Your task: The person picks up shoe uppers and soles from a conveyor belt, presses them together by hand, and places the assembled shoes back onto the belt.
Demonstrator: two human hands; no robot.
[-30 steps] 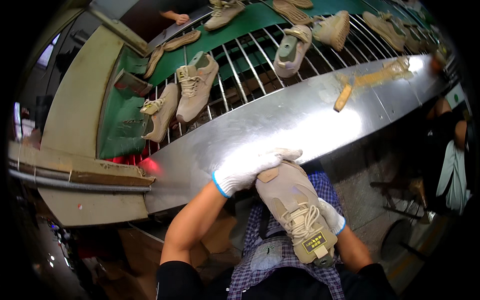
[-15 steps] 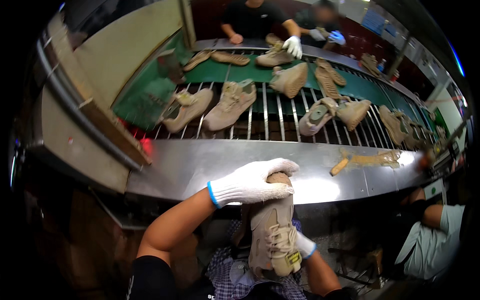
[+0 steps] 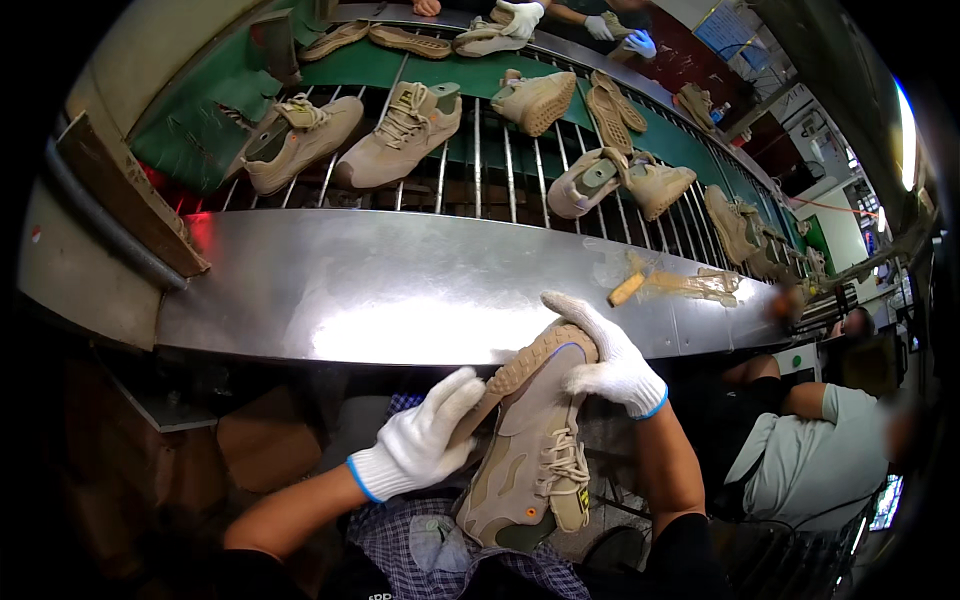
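A beige lace-up shoe (image 3: 532,437) is held over my lap with its toe up and its heel toward me. Along its left side runs a tan lugged outsole (image 3: 535,362), against the toe; lower down the sole stands somewhat apart from the upper. My right hand (image 3: 607,362), in a white knit glove with a blue cuff, is wrapped round the toe, pressing sole and upper together. My left hand (image 3: 423,432), gloved the same way, is closed on the lower part of the sole; its heel end is hidden by the palm.
A metal ledge (image 3: 400,290) crosses in front of me, with a wooden-handled tool (image 3: 628,289) on it. Beyond is a rack of metal bars (image 3: 477,170) carrying several beige shoes and loose soles on a green belt (image 3: 345,72). Co-workers' gloved hands (image 3: 520,18) are across; a seated person (image 3: 815,455) is right.
My right hand has come up to grip the toe, while my left hand has moved from the toe down to the sole's side. The shoe has turned to show its sole; the view has tilted down.
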